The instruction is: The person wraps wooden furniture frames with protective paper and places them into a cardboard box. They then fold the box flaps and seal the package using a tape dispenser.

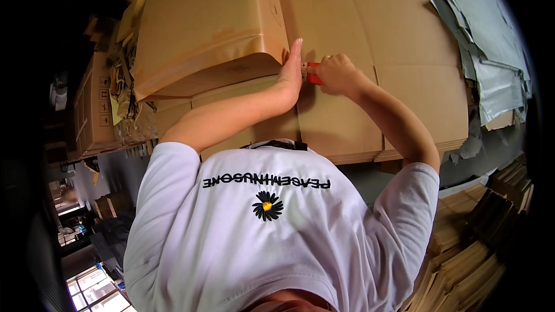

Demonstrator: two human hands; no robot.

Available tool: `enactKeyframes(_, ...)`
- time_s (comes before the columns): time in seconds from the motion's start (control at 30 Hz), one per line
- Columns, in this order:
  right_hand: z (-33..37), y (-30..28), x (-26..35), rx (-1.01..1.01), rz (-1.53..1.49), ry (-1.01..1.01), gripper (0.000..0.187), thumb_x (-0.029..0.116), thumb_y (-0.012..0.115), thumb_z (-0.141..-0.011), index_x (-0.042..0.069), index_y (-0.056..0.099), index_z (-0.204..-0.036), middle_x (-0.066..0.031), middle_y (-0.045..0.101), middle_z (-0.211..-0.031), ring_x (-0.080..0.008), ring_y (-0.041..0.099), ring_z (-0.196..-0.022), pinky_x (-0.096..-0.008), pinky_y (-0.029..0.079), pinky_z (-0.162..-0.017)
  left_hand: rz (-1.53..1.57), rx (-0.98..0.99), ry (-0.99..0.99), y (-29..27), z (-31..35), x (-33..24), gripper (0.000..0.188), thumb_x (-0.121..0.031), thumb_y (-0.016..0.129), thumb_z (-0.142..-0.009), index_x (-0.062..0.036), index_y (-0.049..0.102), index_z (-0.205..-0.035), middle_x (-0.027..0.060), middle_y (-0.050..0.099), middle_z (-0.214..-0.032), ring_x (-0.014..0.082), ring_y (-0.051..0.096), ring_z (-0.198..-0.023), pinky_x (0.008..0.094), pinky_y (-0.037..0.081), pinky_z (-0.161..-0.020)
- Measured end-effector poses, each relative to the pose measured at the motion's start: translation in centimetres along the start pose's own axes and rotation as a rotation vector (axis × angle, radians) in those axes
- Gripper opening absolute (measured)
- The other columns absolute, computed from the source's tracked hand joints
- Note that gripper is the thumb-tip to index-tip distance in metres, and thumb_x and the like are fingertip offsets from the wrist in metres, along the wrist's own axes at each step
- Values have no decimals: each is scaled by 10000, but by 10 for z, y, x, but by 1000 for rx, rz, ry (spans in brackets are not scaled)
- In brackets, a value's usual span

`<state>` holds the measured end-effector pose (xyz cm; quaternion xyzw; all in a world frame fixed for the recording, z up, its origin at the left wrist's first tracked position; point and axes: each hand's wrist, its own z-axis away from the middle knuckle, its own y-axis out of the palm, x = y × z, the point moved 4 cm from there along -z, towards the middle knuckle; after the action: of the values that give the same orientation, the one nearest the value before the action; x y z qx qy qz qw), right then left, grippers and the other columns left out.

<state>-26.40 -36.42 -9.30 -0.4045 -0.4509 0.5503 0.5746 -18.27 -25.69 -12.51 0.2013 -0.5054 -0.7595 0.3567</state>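
Note:
A closed tan cardboard box (pixel 202 17) lies on a broad stack of flat cardboard sheets (pixel 416 98). Shiny tape runs along the box's near edge. My left hand (pixel 291 75) is held flat at the box's near right corner, fingers stretched upward and the palm toward my right hand. Just right of it, my right hand (pixel 337 73) is closed round a red hand-held tool (pixel 314 73) with a pale end that reaches to the left palm. Most of this tool is hidden by my fingers, and its exact kind cannot be made out.
Grey plastic sheets (pixel 491 63) hang over the stack's right side. More bundled flat cardboard (pixel 457 271) is piled at lower right. A printed carton (pixel 92 107) and a heap of scraps (pixel 124 84) stand to the left.

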Motion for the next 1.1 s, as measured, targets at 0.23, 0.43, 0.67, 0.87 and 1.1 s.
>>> enactKeyframes(0.23, -7, -2, 19, 116, -64, 105, 279, 182, 687, -772, 108, 697, -1041, -110, 707, -961, -262, 696, -912, -379, 559, -704, 1410, -469, -84, 50, 30, 2, 637, -369, 465, -957, -46, 366, -1497, 162, 297, -1571, 418, 256, -1441, 625, 122, -1150)
enactKeyframes(0.43, -29, 5, 102, 229, 367, 179, 346, 198, 652, -809, 81, 705, -1130, -163, 675, -1083, -324, 644, -940, -474, 581, -633, 1316, -569, -227, -9, -5, -18, 548, -348, 451, -959, -38, 473, -1411, 205, 454, -1437, 439, 382, -1341, 645, 255, -1071)
enactKeyframes(0.67, 46, 32, 60, 90, -467, 532, 330, 223, 646, -770, 74, 686, -1061, -176, 708, -930, -334, 706, -833, -412, 568, -714, 1171, -700, -565, -34, -32, -35, 450, -286, 480, -926, -30, 556, -1288, 200, 555, -1202, 426, 514, -1157, 590, 396, -948)
enactKeyframes(0.87, 148, 56, 93, -347, -563, 929, 643, 306, 672, -768, 248, 493, -1384, -219, 653, -888, -404, 678, -771, -489, 556, -678, 1158, -891, -515, -43, -34, -41, 477, -337, 415, -950, -34, 575, -1282, 172, 550, -1233, 381, 508, -1166, 553, 326, -1000)
enactKeyframes(1.1, 153, 75, 90, -431, -556, 971, 621, 355, 656, -784, 242, 503, -1375, -223, 654, -888, -418, 674, -769, -504, 551, -674, 1461, -916, -862, 68, 32, -70, 647, -243, 391, -936, -53, 242, -1536, 113, 201, -1613, 294, 131, -1503, 436, 75, -1235)
